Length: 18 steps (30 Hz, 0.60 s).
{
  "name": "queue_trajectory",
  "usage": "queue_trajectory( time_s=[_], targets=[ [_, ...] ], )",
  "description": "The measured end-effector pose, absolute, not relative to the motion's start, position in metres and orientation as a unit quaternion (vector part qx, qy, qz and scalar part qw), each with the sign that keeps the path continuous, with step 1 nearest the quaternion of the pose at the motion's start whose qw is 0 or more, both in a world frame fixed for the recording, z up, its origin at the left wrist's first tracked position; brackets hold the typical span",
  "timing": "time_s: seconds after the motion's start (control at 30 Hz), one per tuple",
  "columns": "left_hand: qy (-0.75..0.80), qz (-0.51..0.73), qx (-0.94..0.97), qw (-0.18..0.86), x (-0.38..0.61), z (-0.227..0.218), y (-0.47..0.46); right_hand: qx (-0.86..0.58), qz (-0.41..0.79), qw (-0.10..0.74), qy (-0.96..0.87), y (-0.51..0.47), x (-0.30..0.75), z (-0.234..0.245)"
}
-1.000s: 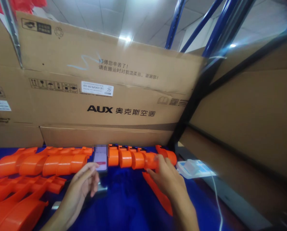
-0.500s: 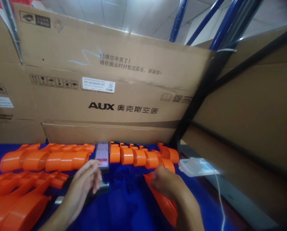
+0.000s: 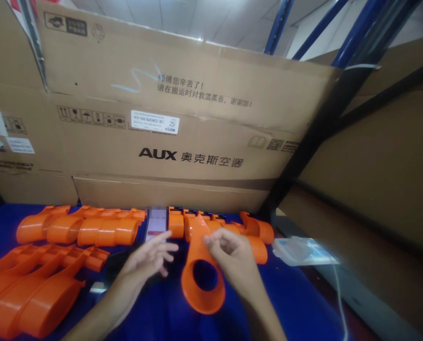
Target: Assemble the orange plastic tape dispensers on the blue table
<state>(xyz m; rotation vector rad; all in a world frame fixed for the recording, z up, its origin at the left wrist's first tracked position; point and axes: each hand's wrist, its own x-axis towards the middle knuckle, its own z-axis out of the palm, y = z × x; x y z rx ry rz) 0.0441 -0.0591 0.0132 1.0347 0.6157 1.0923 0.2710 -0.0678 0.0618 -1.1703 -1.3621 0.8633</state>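
Between thumb and fingers, my right hand (image 3: 233, 248) grips an orange plastic part (image 3: 203, 296), a ring-shaped collar with a flat tapering arm. The ring hangs downward, its round hole facing me. To its left, my left hand (image 3: 151, 253) is held with fingers apart and nothing in them, just in front of an upright phone (image 3: 157, 222) with a lit screen. Behind the held part stand more orange parts (image 3: 257, 248) in a row, partly covered by it and by my right hand.
Nested orange parts lie at left in a back row (image 3: 108, 231) and a front group (image 3: 37, 303). A blue cloth (image 3: 296, 303) covers the table. A clear plastic case (image 3: 304, 251) and white cable (image 3: 339, 303) are at right. Large cardboard (image 3: 197, 118) walls the back beside a dark post (image 3: 314, 123).
My right hand has raised the orange part and turned its ring into full view. My left hand has shifted right and spread its fingers. The camera view has swung slightly left.
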Motion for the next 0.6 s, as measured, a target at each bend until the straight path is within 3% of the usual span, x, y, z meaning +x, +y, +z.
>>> queue_trajectory(
  time_s=[0.17,0.43,0.53,0.6],
  targets=[
    [0.236,0.464,0.466,0.716,0.047,0.012,-0.063,-0.434,0.397,0.565,-0.578,-0.068,0.224,0.05],
    [0.301,0.531,0.419,0.673,0.053,0.003,-0.059,-0.235,0.467,0.596,-0.61,-0.081,0.205,0.037],
    [0.305,0.53,0.344,0.713,0.045,0.004,-0.053,-0.243,0.394,0.66,-0.591,-0.076,0.212,0.033],
    [0.287,0.514,0.281,0.758,0.035,0.007,-0.046,-0.342,0.288,0.627,-0.637,-0.071,0.22,0.034]
  ],
)
